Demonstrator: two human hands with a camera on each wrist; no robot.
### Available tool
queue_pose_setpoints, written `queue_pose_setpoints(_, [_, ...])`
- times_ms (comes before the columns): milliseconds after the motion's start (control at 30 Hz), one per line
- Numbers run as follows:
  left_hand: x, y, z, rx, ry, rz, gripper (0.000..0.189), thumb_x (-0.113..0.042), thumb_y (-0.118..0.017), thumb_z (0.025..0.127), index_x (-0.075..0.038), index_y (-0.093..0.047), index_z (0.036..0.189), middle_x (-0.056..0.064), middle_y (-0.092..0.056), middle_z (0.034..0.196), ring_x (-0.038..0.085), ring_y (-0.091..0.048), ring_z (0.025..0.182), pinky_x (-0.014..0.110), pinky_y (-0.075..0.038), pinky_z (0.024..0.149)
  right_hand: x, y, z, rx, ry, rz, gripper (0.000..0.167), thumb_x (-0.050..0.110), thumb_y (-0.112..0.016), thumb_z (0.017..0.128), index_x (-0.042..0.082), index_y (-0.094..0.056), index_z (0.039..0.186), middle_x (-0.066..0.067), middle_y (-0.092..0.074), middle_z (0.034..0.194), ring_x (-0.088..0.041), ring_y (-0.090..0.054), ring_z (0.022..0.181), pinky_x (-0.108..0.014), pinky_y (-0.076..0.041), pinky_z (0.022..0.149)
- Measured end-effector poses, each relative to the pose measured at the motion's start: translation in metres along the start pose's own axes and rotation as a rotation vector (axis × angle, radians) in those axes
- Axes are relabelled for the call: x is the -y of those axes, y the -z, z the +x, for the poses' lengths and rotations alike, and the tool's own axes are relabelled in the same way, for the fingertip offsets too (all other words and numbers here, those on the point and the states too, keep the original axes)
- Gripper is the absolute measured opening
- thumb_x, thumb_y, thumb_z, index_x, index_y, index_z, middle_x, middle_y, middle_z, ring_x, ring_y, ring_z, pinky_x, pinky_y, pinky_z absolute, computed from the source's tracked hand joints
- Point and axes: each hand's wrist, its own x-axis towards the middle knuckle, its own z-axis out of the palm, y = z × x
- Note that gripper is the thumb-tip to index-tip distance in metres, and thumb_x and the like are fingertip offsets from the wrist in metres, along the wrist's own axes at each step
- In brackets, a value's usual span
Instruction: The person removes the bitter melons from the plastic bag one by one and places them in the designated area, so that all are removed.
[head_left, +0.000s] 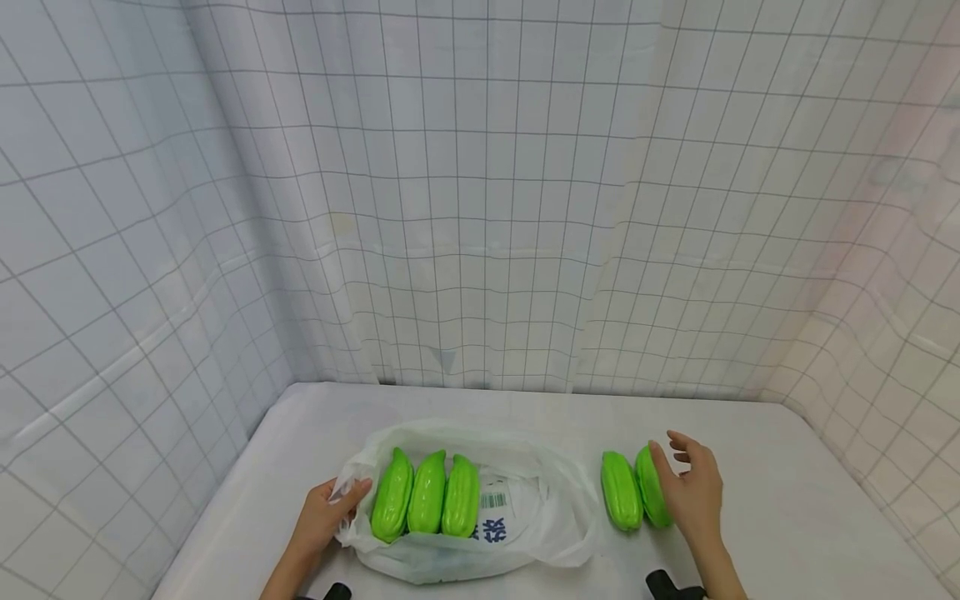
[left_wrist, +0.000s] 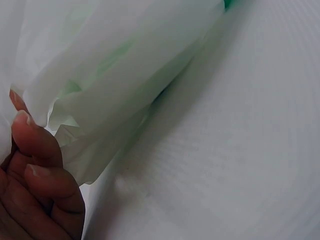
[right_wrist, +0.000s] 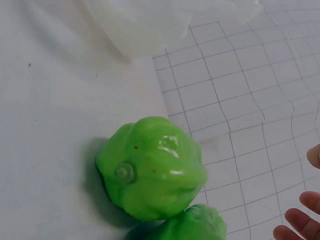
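Note:
My left hand (head_left: 321,515) pinches the left rim of a thin white plastic bag (head_left: 555,542); in the left wrist view its curled fingers (left_wrist: 37,142) show against the crumpled film. Inside the bag lie three glossy green ribbed gourds (head_left: 426,493), side by side at its left end. To the right of the bag, two more gourds lie together on the table, a left one (head_left: 621,490) and a right one (head_left: 649,485). Over the right one's side hovers my right hand (head_left: 693,487), fingers spread and loosely bent. The right wrist view shows its fingers (right_wrist: 302,222) apart from both gourds.
A white cloth-covered table (head_left: 780,500) carries everything. White curtains with a dark grid (head_left: 487,208) hang behind it and on both sides. Printed blue characters and a green barcode label (head_left: 492,500) show inside the bag.

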Motion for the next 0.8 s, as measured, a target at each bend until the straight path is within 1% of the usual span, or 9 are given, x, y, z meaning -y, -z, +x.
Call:
queue_pose_setpoints(100, [0.001, 0.0, 0.001, -0.001, -0.001, 0.001, 0.03, -0.027, -0.068, 0.089, -0.004, -0.053, 0.075, 0.002, -0.048, 0.058, 0.014, -0.049, 0.052, 0.027, -0.043, 0.049, 0.007, -0.003, 0.002, -0.008, 0.081, 0.036, 0.032, 0.008, -0.071, 0.084, -0.004, -0.062, 0.113, -0.016, -0.06, 0.099, -0.026, -0.053, 0.086, -0.018, -0.034, 0.068])
queue_pose_setpoints(200, [0.001, 0.0, 0.0, 0.001, -0.004, -0.009, 0.029, -0.026, -0.068, 0.089, -0.004, -0.054, 0.076, 0.002, -0.048, 0.058, 0.014, -0.05, 0.051, 0.027, -0.044, 0.049, 0.017, -0.006, 0.004, -0.002, 0.159, 0.059, 0.032, 0.004, -0.072, 0.082, -0.004, -0.062, 0.112, -0.016, -0.06, 0.098, -0.025, -0.053, 0.085, -0.022, -0.037, 0.069])
queue_pose_setpoints(333, [0.001, 0.0, -0.001, 0.007, -0.014, -0.025, 0.026, -0.023, -0.068, 0.089, -0.002, -0.056, 0.078, 0.002, -0.048, 0.057, 0.014, -0.05, 0.051, 0.027, -0.044, 0.049, 0.029, -0.009, 0.007, 0.013, 0.232, 0.082, 0.034, 0.002, -0.074, 0.08, -0.002, -0.063, 0.111, -0.015, -0.06, 0.097, -0.023, -0.054, 0.085, -0.025, -0.04, 0.069])
queue_pose_setpoints(467, [0.002, 0.0, 0.0, 0.01, -0.014, -0.033, 0.025, -0.022, -0.068, 0.089, -0.002, -0.057, 0.08, 0.002, -0.048, 0.057, 0.014, -0.049, 0.051, 0.027, -0.044, 0.049, 0.042, -0.013, 0.008, 0.043, 0.27, 0.098, 0.034, 0.003, -0.076, 0.078, 0.0, -0.063, 0.11, -0.014, -0.061, 0.097, -0.022, -0.055, 0.085, -0.022, -0.041, 0.069])
queue_pose_setpoints(633, [0.004, 0.0, 0.001, 0.014, -0.011, -0.038, 0.025, -0.022, -0.067, 0.09, -0.001, -0.058, 0.081, 0.002, -0.049, 0.057, 0.014, -0.05, 0.051, 0.027, -0.044, 0.049, 0.057, -0.016, 0.006, 0.088, 0.296, 0.096, 0.036, 0.006, -0.077, 0.078, 0.002, -0.063, 0.111, -0.011, -0.061, 0.097, -0.02, -0.057, 0.087, -0.019, -0.041, 0.07])
queue_pose_setpoints(733, [0.003, 0.0, 0.0, 0.012, -0.017, -0.039, 0.025, -0.022, -0.068, 0.089, -0.002, -0.057, 0.08, 0.002, -0.048, 0.057, 0.014, -0.05, 0.051, 0.027, -0.044, 0.049, 0.064, -0.018, 0.004, 0.112, 0.298, 0.102, 0.036, 0.007, -0.077, 0.078, 0.003, -0.064, 0.111, -0.007, -0.062, 0.097, -0.019, -0.058, 0.088, -0.02, -0.043, 0.071])
queue_pose_setpoints(800, [0.003, 0.0, -0.001, 0.009, -0.025, -0.031, 0.026, -0.023, -0.068, 0.089, -0.001, -0.057, 0.079, 0.002, -0.048, 0.057, 0.014, -0.049, 0.051, 0.027, -0.044, 0.049, 0.068, -0.019, 0.002, 0.129, 0.3, 0.109, 0.036, 0.008, -0.078, 0.077, 0.004, -0.064, 0.11, -0.005, -0.062, 0.097, -0.018, -0.058, 0.089, -0.024, -0.045, 0.072])
